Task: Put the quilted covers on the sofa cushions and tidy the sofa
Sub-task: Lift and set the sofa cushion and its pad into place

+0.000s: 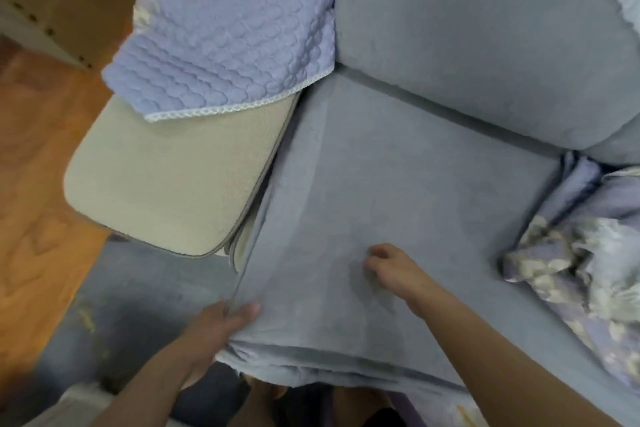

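The sofa (485,28) fills most of the view, upholstered in soft grey-blue fabric with a short, suede-like nap. Its back cushion (467,21) is plump and rounded at the corners, and a dark seam runs where it meets the seat. The seat cushion (398,191) is a broad flat slab whose plain blue covering lies smooth on top and bunches into folds along the near edge.

The armrest (166,177) is a flat beige pad with rounded corners and a finer, pebbly weave. Draped over its far end lies a quilted cover (221,38), lavender-blue, stitched in a scalloped shell pattern, with pale floral patches and a white lace trim along its edge. A second cover (581,267), printed in blue and cream, lies crumpled at the right end of the seat. Warm orange-brown wooden floor (38,184) shows at left.

The left hand (221,326) grips the fabric at the cushion's near left corner, fingers curled under and thumb pressed on top. The right hand (388,267) rests on the seat's top surface, its fingers curled in, seemingly pinching the cloth.
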Motion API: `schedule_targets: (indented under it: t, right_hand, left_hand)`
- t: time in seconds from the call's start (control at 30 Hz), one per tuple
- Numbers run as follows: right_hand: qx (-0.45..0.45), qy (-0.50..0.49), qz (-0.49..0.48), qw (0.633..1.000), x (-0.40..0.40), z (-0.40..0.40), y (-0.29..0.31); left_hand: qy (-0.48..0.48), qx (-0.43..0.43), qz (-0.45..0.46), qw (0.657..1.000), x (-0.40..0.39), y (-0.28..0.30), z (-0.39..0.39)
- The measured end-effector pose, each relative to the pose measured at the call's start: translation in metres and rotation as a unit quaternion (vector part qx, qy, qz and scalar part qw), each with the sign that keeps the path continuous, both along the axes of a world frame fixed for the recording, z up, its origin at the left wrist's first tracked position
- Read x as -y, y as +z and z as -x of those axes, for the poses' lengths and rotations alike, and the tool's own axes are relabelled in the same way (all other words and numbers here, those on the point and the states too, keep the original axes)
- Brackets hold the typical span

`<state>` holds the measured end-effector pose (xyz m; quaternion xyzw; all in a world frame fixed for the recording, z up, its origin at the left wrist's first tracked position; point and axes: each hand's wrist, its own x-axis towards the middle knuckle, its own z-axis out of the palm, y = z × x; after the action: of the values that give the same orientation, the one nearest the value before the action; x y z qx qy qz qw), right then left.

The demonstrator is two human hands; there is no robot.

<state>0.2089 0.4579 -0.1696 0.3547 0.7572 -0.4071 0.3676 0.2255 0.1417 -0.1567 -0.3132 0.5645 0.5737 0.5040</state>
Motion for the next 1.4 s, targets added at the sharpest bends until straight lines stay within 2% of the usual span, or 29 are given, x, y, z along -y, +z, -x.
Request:
schedule_targets:
  t: [0.1,0.17,0.3,0.37,0.43,0.47,0.53,0.57,0.63,0.7,0.8,0.83,0.93,1.0,1.1,1.2,1.3,1.4]
  right_hand:
    - [-0.06,0.046,-0.048,0.996,0.042,0.037,-0.005]
    - [-0.086,0.043,-0.075,0.993,0.075,0.07,-0.011]
    - [-0.008,-0.027,-0.065,0.997,0.122,0.13,-0.035]
    - [0.039,-0.021,-0.059,0.997,0.129,0.142,-0.042]
    - [0.024,0.021,-0.066,0.997,0.136,0.147,-0.044]
    - [-0.004,0.011,-0.076,0.997,0.137,0.15,-0.042]
    - [-0.043,-0.103,-0.084,0.99,0.129,0.156,-0.043]
    - [-0.069,-0.186,-0.068,0.978,0.122,0.159,-0.041]
    - [-0.102,-0.369,-0.012,0.924,0.109,0.163,-0.038]
    - [-0.125,-0.473,0.066,0.87,0.106,0.162,-0.025]
    - [-0.186,-0.546,0.181,0.796,0.118,0.159,-0.01]
    - [-0.191,-0.556,0.208,0.782,0.131,0.162,-0.007]
    - [-0.165,-0.537,0.288,0.776,0.17,0.173,-0.018]
    - [-0.126,-0.541,0.325,0.765,0.183,0.17,-0.043]
    - [-0.092,-0.496,0.345,0.792,0.191,0.163,-0.068]
    - [-0.11,-0.45,0.346,0.816,0.185,0.174,-0.082]
    - [-0.115,-0.377,0.305,0.867,0.163,0.174,-0.084]
    - [-0.129,-0.221,0.242,0.936,0.142,0.156,-0.077]
  left_hand:
    - [0.011,-0.053,-0.004,0.999,0.006,-0.007,0.001]
    - [0.025,-0.075,-0.01,0.997,0.011,-0.012,-0.003]
    - [0.018,-0.101,-0.028,0.994,0.017,-0.019,-0.004]
    - [-0.054,-0.137,-0.026,0.989,0.023,-0.024,0.001]
    - [-0.111,-0.156,-0.045,0.98,0.034,-0.026,0.004]
    - [-0.118,-0.157,-0.054,0.979,0.038,-0.028,0.006]
    - [-0.092,-0.159,-0.065,0.981,0.04,-0.029,0.009]
    - [-0.069,-0.153,-0.075,0.983,0.039,-0.028,0.01]
    - [-0.046,-0.15,-0.09,0.983,0.039,-0.028,0.01]
    - [-0.053,-0.147,-0.08,0.984,0.037,-0.031,0.008]
    - [-0.049,-0.145,-0.065,0.986,0.037,-0.043,0.001]
    - [-0.058,-0.162,-0.042,0.984,0.043,-0.048,-0.001]
    - [-0.105,-0.23,0.101,0.962,0.089,-0.077,0.0]
    - [-0.123,-0.248,0.159,0.948,0.124,-0.103,0.008]
    - [-0.112,-0.238,0.186,0.947,0.131,-0.142,0.02]
    - [-0.07,-0.21,0.189,0.957,0.096,-0.168,0.022]
    - [-0.001,-0.164,0.166,0.972,0.06,-0.172,0.027]
    - [0.009,-0.158,0.146,0.977,0.053,-0.171,0.039]
